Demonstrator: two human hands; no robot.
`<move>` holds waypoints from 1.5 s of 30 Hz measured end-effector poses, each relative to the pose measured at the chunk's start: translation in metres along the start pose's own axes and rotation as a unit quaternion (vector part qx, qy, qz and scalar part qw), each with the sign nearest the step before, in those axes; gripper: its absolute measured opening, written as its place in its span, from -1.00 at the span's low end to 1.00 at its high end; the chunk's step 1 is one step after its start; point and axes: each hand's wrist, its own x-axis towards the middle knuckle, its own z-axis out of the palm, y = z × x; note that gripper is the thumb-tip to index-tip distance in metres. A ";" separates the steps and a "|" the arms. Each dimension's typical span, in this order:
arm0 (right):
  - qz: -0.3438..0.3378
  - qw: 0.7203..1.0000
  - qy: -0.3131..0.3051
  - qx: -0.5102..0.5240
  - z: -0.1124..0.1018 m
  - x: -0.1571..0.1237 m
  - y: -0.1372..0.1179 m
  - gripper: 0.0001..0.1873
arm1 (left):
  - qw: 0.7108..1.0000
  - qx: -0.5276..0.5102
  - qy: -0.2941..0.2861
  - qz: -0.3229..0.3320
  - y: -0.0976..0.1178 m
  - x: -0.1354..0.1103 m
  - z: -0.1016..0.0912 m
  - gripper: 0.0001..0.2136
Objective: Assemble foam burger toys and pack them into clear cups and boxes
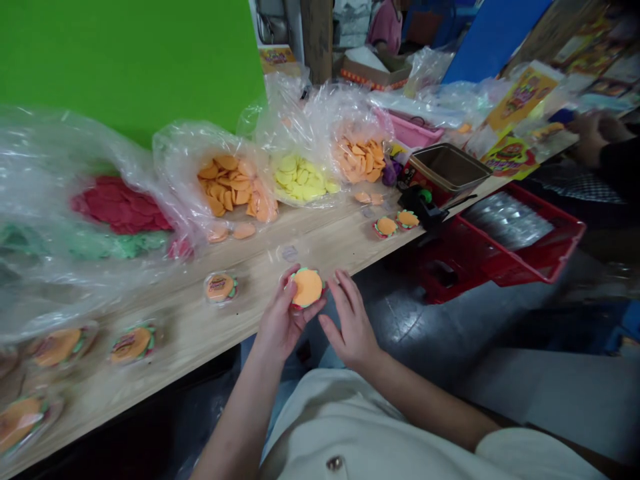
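My left hand (281, 319) pinches a small toy burger (307, 288), a stack of orange, red and green foam discs, at the near edge of the wooden table (320, 248). Just right of the burger, my right hand (351, 319) hovers with its fingers stretched out and apart, holding nothing. Plastic bags on the table hold loose discs: red ones (120, 207), green ones (117, 245), orange ones (235, 187), yellow ones (300, 179) and more orange ones (363, 160).
Several finished burgers in clear wrappers (221, 287) line the table's left side; two unwrapped ones (395, 223) lie at right. A black tool (425, 205), a brown tray (449, 167) and a red crate (520, 237) stand at right. Another person's hands (597, 133) work at far right.
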 end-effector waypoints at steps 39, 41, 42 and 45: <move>0.174 0.886 0.000 0.429 0.022 0.022 -0.009 -0.36 | 0.995 0.011 -0.095 -0.017 0.012 -0.013 -0.018 -0.39; 0.174 0.888 -0.002 0.427 0.022 0.022 -0.010 -0.37 | 0.994 -0.005 -0.108 -0.017 0.013 -0.013 -0.020 -0.45; 0.173 0.887 -0.002 0.428 0.022 0.021 -0.011 -0.38 | 0.994 -0.007 -0.105 -0.015 0.012 -0.014 -0.020 -0.49; 0.174 0.873 -0.009 0.457 0.020 0.018 -0.011 -0.37 | 0.997 0.011 -0.079 -0.012 0.012 -0.015 -0.021 -0.55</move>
